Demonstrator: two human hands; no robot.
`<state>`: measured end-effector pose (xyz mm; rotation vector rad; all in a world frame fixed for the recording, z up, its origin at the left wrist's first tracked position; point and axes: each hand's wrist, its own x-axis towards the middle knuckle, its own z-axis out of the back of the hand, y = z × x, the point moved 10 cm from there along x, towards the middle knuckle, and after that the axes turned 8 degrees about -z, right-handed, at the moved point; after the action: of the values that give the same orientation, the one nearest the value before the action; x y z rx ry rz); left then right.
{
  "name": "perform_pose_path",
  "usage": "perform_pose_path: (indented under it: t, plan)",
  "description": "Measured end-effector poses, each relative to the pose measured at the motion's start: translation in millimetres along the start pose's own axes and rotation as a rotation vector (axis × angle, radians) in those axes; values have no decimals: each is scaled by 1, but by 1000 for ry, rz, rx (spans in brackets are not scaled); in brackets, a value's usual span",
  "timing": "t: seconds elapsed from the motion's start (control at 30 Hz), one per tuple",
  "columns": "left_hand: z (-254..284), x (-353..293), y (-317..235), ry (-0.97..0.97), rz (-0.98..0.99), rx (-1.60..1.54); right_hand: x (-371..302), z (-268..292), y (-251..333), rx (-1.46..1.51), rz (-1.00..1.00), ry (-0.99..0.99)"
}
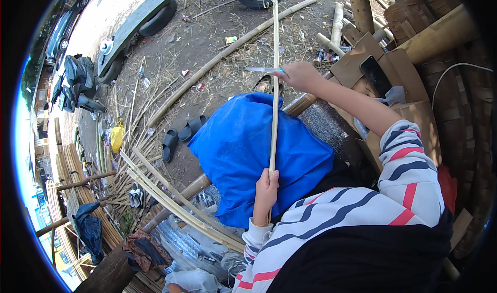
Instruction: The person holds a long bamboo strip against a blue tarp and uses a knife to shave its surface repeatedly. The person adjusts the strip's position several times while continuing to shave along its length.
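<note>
A long, pale bamboo strip [275, 122] runs upright in front of me, over a blue cloth [233, 143] spread across my lap. My left hand [266, 189] is closed around its lower part. Farther out, my right hand [302, 78] grips a knife [259, 69], its handle mostly hidden by my fingers. The thin blade points left and crosses the strip, though whether its edge bites into the bamboo is too small to see. Past the knife, the far end of the strip reaches toward a motorcycle wheel.
A bamboo pole [228, 52] lies across the littered ground. Black sandals [169, 145] rest left of the cloth. Split bamboo strips [176, 210] lean at my lower left. On my right, a phone [376, 76] sits on cardboard [409, 76]. A plank bench [132, 32] stands on tires.
</note>
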<state>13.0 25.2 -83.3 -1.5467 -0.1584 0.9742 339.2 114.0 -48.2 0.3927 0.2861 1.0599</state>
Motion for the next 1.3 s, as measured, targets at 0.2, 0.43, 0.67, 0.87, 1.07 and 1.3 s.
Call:
perform_pose_path:
  t: [0.2, 0.43, 0.67, 0.87, 1.07, 1.3]
  plan:
    - [0, 2, -5, -6, -24, 84, -2, 9, -2, -136, 214, -26]
    - [3, 0, 1, -15, -11, 89, -19, -11, 24, -139, 329, 96]
    - [-2, 3, -8, 11, -26, 90, 35, 39, -54, -143, 102, -324]
    - [-1, 0, -6, 7, -14, 115, 33, 21, -31, -242, 199, -88]
    - [3, -2, -16, -39, -59, 204, 40, 9, -22, -166, 138, -27]
    - [1, 1, -20, -45, -114, 221, 55, 38, -65, -95, -89, -40]
